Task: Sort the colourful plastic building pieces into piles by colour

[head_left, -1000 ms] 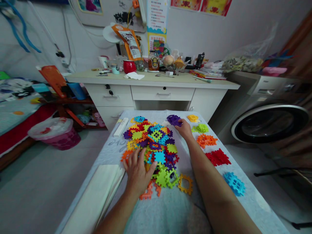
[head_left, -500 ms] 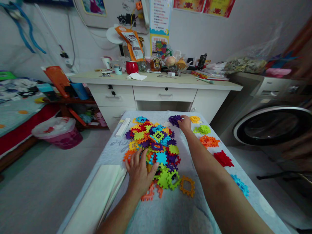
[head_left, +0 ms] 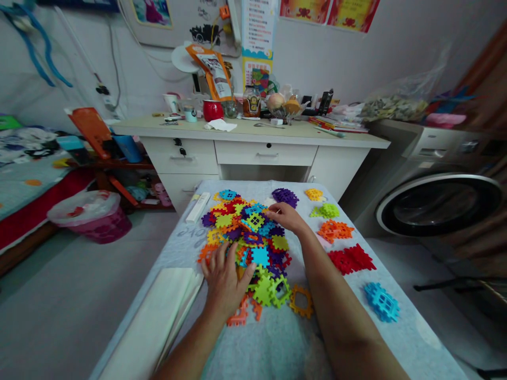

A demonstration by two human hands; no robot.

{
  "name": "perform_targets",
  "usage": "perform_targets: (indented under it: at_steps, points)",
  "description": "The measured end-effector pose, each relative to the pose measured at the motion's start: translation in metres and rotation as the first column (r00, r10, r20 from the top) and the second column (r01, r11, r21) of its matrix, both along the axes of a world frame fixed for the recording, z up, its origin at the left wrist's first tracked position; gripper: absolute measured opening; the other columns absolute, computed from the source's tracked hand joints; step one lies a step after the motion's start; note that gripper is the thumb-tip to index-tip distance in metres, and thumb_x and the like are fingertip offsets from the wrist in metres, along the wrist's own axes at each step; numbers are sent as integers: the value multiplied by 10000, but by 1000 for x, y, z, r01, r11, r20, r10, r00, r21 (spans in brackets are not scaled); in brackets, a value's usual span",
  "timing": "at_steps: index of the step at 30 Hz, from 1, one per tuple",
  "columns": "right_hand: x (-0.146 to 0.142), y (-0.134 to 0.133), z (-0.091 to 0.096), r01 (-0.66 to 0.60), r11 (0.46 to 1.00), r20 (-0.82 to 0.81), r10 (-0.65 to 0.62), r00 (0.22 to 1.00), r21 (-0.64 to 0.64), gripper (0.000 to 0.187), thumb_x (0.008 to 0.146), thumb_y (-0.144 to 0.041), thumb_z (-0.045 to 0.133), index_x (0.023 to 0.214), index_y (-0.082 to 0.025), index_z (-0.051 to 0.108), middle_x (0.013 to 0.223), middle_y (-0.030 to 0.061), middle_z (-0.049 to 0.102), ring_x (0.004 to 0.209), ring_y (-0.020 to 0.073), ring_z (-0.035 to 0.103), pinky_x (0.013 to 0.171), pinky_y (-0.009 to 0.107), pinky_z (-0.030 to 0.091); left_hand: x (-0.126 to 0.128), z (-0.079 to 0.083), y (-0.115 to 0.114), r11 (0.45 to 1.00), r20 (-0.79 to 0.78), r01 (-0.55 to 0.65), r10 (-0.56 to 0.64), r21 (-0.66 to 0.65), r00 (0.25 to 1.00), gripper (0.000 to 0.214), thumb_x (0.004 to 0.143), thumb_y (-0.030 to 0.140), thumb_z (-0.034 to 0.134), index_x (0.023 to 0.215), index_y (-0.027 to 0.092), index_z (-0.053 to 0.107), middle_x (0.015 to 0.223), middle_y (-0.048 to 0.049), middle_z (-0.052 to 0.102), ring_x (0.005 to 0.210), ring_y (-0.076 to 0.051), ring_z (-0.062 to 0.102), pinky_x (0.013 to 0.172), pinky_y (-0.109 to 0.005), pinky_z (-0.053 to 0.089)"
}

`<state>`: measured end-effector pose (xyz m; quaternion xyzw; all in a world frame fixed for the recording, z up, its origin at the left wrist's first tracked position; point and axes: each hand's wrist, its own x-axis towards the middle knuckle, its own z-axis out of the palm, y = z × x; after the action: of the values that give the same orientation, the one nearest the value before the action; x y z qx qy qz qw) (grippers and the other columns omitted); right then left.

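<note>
A heap of colorful plastic interlocking building tiles (head_left: pixel 253 221) with toothed edges lies on the cloth-covered table. My left hand (head_left: pixel 225 274) rests open on the near left side of the heap, fingers spread. At the heap's far right edge is my right hand (head_left: pixel 287 216), its fingers bent with a small gap between them and no tile visibly held; the fingertips meet the tiles. Just beyond it sits a group of purple tiles (head_left: pixel 285 197). Down the right side run separate groups: yellow tiles (head_left: pixel 314 195), green tiles (head_left: pixel 325 211), orange tiles (head_left: pixel 335 230), red tiles (head_left: pixel 351 259) and blue tiles (head_left: pixel 382 302).
A white remote-like object (head_left: pixel 198 207) lies left of the heap, and a folded pale cloth (head_left: pixel 154 316) nearer me. A loose orange-yellow frame tile (head_left: pixel 301 301) is at the near right. Beyond stands a cluttered white desk (head_left: pixel 265 153), with a washing machine (head_left: pixel 435 179) to the right.
My right hand has come away from the purple group, moving left and toward me to the heap. The purple tiles stay behind. My left hand is almost unmoved.
</note>
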<state>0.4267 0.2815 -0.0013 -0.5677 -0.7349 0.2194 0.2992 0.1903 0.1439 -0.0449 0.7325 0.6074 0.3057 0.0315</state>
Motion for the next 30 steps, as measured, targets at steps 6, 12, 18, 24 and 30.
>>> perform_targets:
  at_steps: [6,12,18,24,30]
  points:
    - [-16,3,-16,182,979,179,-197,964,93,318,831,-341,653,1032,-97,691,990,141,634,947,227,575,874,324,438,0,-1,1,1000,5,5,-5,16,1000,580,869,548,499,1332,198,511,1375,-161,521,1276,-345,447,1084,-599,261]
    - [-13,10,-25,236,971,4,-237,972,42,145,747,-266,706,829,-157,656,790,29,636,773,161,566,723,266,444,0,-1,1,1000,-6,0,0,22,1000,587,872,561,491,1334,200,508,1375,-162,519,1275,-352,449,1076,-593,270]
    - [-10,10,-26,271,952,-269,-302,915,-145,96,712,-178,657,806,-167,647,683,-26,624,625,117,569,575,213,410,0,-2,2,1000,-22,-3,3,12,1000,595,872,560,490,1337,189,506,1368,-167,522,1266,-354,454,1065,-597,280]
    - [-14,8,-24,226,958,-229,-264,937,-178,36,674,-148,651,704,-165,663,599,-37,578,566,92,505,527,204,353,0,0,1,1000,-17,2,-2,15,1000,591,873,558,488,1335,190,506,1376,-166,518,1280,-354,442,1079,-604,262]
    - [-5,3,-13,150,922,-554,-338,760,-357,57,619,-166,600,675,-169,603,519,-57,513,451,79,425,431,206,319,0,0,1,1000,-17,7,-7,11,1000,607,878,570,470,1332,169,509,1394,-175,505,1292,-354,435,1088,-600,264]
